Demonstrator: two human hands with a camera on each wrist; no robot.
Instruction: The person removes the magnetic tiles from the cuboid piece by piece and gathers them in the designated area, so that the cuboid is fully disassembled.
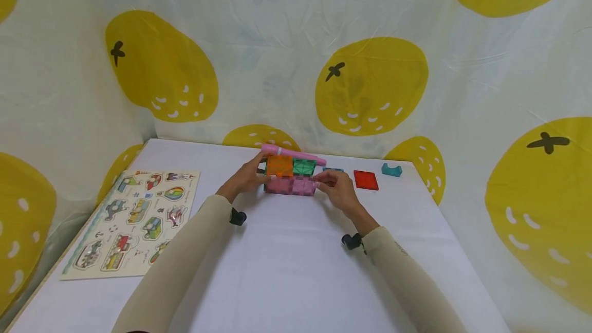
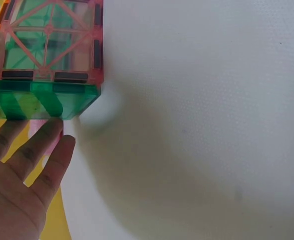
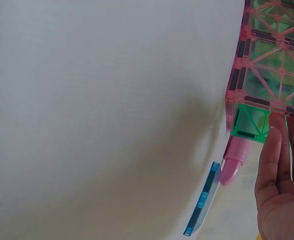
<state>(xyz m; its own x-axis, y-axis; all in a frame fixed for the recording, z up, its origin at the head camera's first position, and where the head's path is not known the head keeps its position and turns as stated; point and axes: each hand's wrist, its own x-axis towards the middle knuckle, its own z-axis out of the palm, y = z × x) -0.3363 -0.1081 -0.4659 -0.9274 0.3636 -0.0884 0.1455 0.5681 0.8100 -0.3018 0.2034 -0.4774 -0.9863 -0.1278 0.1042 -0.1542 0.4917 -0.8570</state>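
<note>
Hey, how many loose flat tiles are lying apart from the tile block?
2: a red tile to the right of the right hand, and a blue tile just behind that hand, partly hidden by it in the head view. Others could be hidden behind the tile block.

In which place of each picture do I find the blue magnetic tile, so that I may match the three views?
Head: blue magnetic tile just right of centre, partly hidden behind the right hand.
Left wrist: not in this picture.
Right wrist: low, right of centre, the blue magnetic tile seen nearly edge-on.
Shared landmark: the see-through tile block, central in head, upper left in left wrist, upper right in right wrist.
</note>
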